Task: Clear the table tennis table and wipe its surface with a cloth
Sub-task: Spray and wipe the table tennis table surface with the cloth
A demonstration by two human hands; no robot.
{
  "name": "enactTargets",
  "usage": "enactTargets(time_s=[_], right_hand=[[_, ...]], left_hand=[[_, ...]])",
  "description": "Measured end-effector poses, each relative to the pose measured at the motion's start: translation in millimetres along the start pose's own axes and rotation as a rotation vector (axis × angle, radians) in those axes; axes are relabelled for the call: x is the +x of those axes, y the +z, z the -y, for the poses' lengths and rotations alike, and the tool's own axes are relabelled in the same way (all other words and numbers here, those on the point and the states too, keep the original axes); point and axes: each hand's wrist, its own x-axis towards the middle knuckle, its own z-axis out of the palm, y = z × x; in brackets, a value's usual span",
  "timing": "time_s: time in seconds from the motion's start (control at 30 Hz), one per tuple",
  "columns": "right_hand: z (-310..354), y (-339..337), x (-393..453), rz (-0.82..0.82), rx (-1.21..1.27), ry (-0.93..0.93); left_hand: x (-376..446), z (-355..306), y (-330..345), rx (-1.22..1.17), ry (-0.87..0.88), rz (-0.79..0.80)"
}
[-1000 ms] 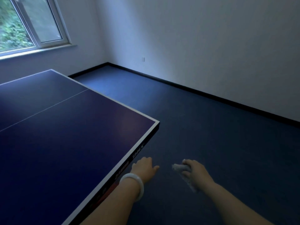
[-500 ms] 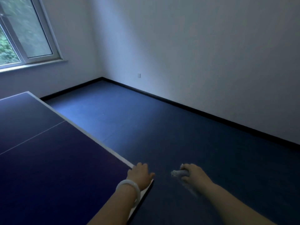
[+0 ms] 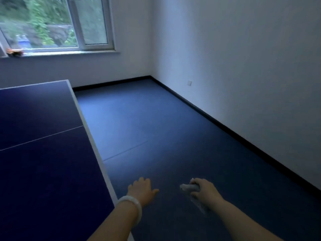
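1. Fingers of the right hand (image 3: 205,190) are curled tight around a small crumpled pale grey cloth (image 3: 188,187); one bunched end protrudes past the knuckles and a loose tail hangs below the wrist.
2. Fingers of the left hand (image 3: 141,187) lie straight and slightly apart, palm down, holding nothing. A white bangle (image 3: 133,205) sits on that wrist.
3. Both hands hover over the blue floor (image 3: 156,129), off the right side edge of the dark blue table tennis table (image 3: 43,171). The left hand is just beside that edge; the cloth is farther out, not touching the surface.
4. Handling, as judged: the cloth is soft, light and limp. It will not hold a shape, so it should be gripped as a wad or flattened under the palm for wiping. Little slip risk.
5. Table surface: smooth and matte, with white border lines and a thin white centre line. No objects show on the visible portion; the near end and left side are out of view. No net is visible.
6. Room: white walls with black skirting, a window (image 3: 57,25) beyond the far end, a small orange-and-dark item (image 3: 14,52) on its sill, and a wall socket (image 3: 189,82) on the right wall.
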Motion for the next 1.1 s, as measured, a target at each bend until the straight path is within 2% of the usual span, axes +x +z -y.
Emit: enactTargets(time_s=[0.13, 0.27, 0.47, 0.63, 0.93, 1.1], right_hand=[[-4.5, -34.2, 88.3, 0.089, -0.102, -0.152], [3.9, -67.9, 163.2, 0.206, -0.153, -0.274], [55.4, -78.4, 273.7, 0.304, -0.268, -0.456], [129.6, -57.9, 341.7, 0.368, -0.296, -0.580], [275.1, -29.6, 460.0, 0.383, -0.388, -0.701], [341.1, -7.2, 521.5, 0.431, -0.390, -0.772]], left_hand=[[47.9, -18.4, -18.7, -0.062, -0.179, -0.077], [76.5, -33.9, -35.6, -0.086, -0.323, -0.089], [104.5, -17.8, -67.4, -0.146, -0.518, -0.124], [139.6, 26.4, -96.8, -0.211, -0.641, -0.148], [227.1, 149.8, -168.1, -0.302, -0.776, -0.186], [264.8, 195.4, -198.6, -0.318, -0.843, -0.217]])
